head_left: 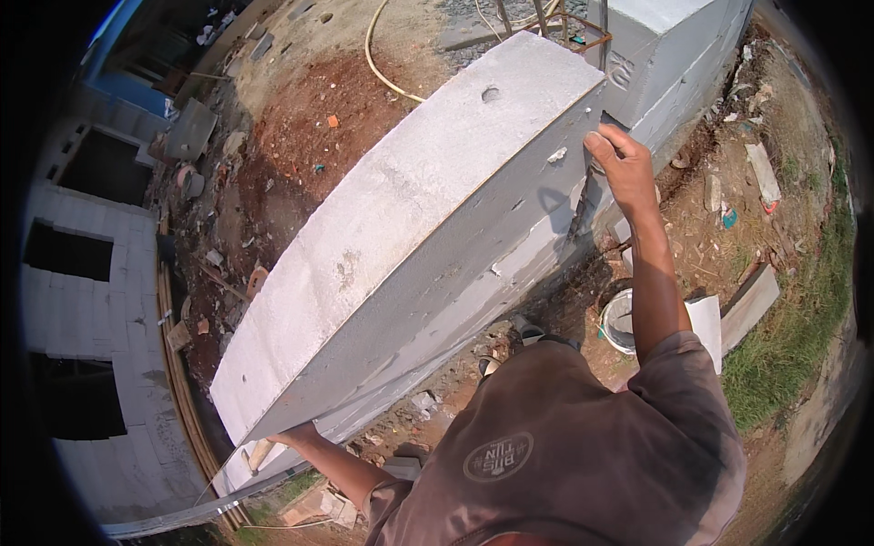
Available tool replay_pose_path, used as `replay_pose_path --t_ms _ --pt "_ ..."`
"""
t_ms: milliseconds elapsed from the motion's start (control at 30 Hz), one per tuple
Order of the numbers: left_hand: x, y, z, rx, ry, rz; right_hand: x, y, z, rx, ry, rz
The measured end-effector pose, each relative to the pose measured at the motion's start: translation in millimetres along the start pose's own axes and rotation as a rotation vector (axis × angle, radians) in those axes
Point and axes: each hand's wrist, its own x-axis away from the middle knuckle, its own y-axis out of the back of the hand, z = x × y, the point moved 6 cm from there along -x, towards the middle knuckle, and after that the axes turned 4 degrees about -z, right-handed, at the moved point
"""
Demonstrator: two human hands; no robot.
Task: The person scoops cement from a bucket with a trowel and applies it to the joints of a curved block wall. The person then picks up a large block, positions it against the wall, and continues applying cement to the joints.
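A long wall of pale blocks (364, 246) runs from the lower left to the upper right, with grey plaster on its near side. At the wall's far end my right hand (624, 168) is closed, thumb and forefinger together, close to the plastered face. A dark edge shows past its fingertips, too little to name. Low at the left end, my left hand (300, 437) reaches against the wall's lower edge, its fingers mostly hidden. Beside it lies a tan, stub-like piece, perhaps a wooden handle (259, 453).
A white bucket (618, 320) with grey contents stands by my right side, near pale boards (750, 302). Another block wall (678, 55) adjoins at the upper right. Beyond the wall lie a hose (371, 55), reddish soil and rubble. Long poles (177, 364) lie at the left.
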Motion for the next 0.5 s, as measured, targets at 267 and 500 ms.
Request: replay_pose_path --t_ms 267,500 --pt "23.5 -42.6 -24.6 -0.070 -0.247 0.049 -13.8 17.8 -39.3 -0.002 -0.057 -0.073" --pt "11.9 -21.8 -12.0 -0.021 -0.197 0.026 -13.4 12.2 -41.0 0.049 -0.084 -0.096"
